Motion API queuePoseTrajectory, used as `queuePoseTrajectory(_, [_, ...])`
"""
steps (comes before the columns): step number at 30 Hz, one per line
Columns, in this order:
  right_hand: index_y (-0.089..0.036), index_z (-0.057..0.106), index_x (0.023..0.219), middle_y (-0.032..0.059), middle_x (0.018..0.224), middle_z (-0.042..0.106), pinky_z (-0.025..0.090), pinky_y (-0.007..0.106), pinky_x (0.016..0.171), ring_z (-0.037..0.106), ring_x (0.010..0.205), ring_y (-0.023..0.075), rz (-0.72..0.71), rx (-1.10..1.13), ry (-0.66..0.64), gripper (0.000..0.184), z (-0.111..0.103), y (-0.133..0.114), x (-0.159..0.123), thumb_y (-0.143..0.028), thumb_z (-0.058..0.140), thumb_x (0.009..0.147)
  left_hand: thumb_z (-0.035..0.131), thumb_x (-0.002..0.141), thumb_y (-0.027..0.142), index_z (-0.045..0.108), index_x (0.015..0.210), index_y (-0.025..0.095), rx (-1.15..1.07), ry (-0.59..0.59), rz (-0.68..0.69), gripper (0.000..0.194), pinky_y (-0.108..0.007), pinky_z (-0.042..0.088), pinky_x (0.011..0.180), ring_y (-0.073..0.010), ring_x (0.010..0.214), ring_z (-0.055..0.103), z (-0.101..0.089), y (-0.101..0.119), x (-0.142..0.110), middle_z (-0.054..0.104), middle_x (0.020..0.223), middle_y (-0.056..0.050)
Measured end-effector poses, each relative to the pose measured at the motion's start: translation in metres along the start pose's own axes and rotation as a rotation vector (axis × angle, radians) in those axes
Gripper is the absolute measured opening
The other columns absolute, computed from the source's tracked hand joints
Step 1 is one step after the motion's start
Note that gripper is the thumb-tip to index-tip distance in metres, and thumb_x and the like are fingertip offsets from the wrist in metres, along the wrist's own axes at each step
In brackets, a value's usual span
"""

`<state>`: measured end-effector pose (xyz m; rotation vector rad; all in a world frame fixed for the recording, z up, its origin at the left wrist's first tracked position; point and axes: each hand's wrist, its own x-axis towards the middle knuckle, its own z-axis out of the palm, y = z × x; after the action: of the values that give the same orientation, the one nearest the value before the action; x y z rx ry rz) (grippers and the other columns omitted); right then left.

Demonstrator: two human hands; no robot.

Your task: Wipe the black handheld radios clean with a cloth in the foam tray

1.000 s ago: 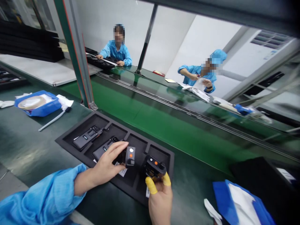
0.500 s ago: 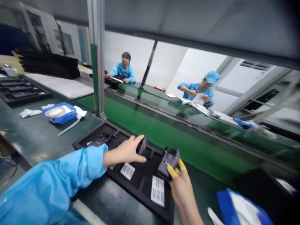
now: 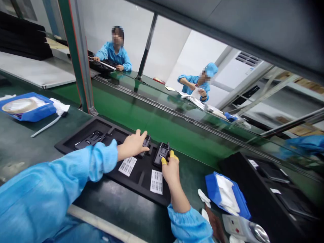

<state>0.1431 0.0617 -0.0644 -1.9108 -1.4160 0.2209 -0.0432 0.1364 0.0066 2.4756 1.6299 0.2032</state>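
My left hand (image 3: 133, 145) is closed loosely around the top of a black handheld device (image 3: 146, 143), its thumb across the front; the hand covers much of it. Wearing yellow finger covers, my right hand (image 3: 171, 168) grips the lower part of a second black handheld device (image 3: 162, 153). Both devices are at right-hand compartments of the black tray (image 3: 115, 180). Another such device (image 3: 92, 137) lies in the tray's left end. White printed label sheets (image 3: 156, 182) lie in the front compartments.
At left is a blue bin (image 3: 37, 114) with a tape roll. Another blue bin (image 3: 212, 192) with white material stands at right, beside black trays (image 3: 253, 179) holding devices. A metal post (image 3: 81, 57) rises behind. Two co-workers (image 3: 115, 54) sit across the green line.
Both devices have come down into the tray, and the left one is less tilted. The view has shifted right, bringing the right-hand trays into sight.
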Motion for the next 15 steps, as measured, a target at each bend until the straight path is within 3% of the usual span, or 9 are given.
queuePoseTrajectory(2, [-0.003,0.047,0.130,0.0237,0.127,0.049,0.034,0.045,0.104,0.043,0.124,0.0296,0.012,-0.052,-0.013,0.055,-0.011,0.003,-0.012,-0.024,0.035,0.081,0.054,0.087,0.048,0.028,0.143,0.022,0.030,0.036,-0.022,0.067,-0.038,0.046,0.084,-0.0319,0.103,0.059,-0.013,-0.027,-0.015,0.044,0.130,-0.016])
queuePoseTrajectory(4, [0.002,0.045,0.130,0.0281,0.129,0.045,0.030,0.048,0.106,0.038,0.128,0.0343,0.029,-0.139,-0.065,0.055,-0.019,0.005,-0.029,-0.020,0.033,0.081,0.048,0.090,0.043,0.028,0.143,0.020,0.080,0.059,-0.093,0.061,-0.040,0.044,0.088,-0.0328,0.108,0.056,-0.024,-0.061,-0.031,0.043,0.130,-0.016])
queuePoseTrajectory(8, [0.004,0.036,0.136,0.0314,0.133,0.041,0.038,0.043,0.099,0.049,0.120,0.0348,0.064,-0.481,-0.295,0.056,-0.023,0.008,-0.055,-0.015,0.032,0.084,0.054,0.086,0.042,0.039,0.137,0.011,0.181,0.037,-0.300,0.061,-0.048,0.042,0.088,-0.0403,0.110,0.051,-0.027,-0.119,-0.064,0.049,0.123,-0.021])
queuePoseTrajectory(11, [-0.003,0.032,0.140,0.0278,0.138,0.036,0.043,0.036,0.093,0.057,0.112,0.0284,0.111,-0.527,-0.377,0.055,-0.024,0.005,-0.059,-0.014,0.027,0.087,0.051,0.086,0.045,0.043,0.134,0.010,0.190,0.012,-0.395,0.060,-0.046,0.043,0.088,-0.0378,0.109,0.052,-0.016,-0.135,-0.083,0.052,0.122,-0.020])
queuePoseTrajectory(15, [-0.005,0.029,0.142,0.0262,0.139,0.035,0.046,0.036,0.086,0.059,0.108,0.0278,0.201,-0.604,-0.421,0.055,-0.029,0.000,-0.053,-0.015,0.024,0.088,0.050,0.086,0.052,0.038,0.137,0.009,0.111,0.012,-0.417,0.068,-0.040,0.040,0.093,-0.0336,0.113,0.050,-0.001,-0.132,-0.095,0.052,0.124,-0.018])
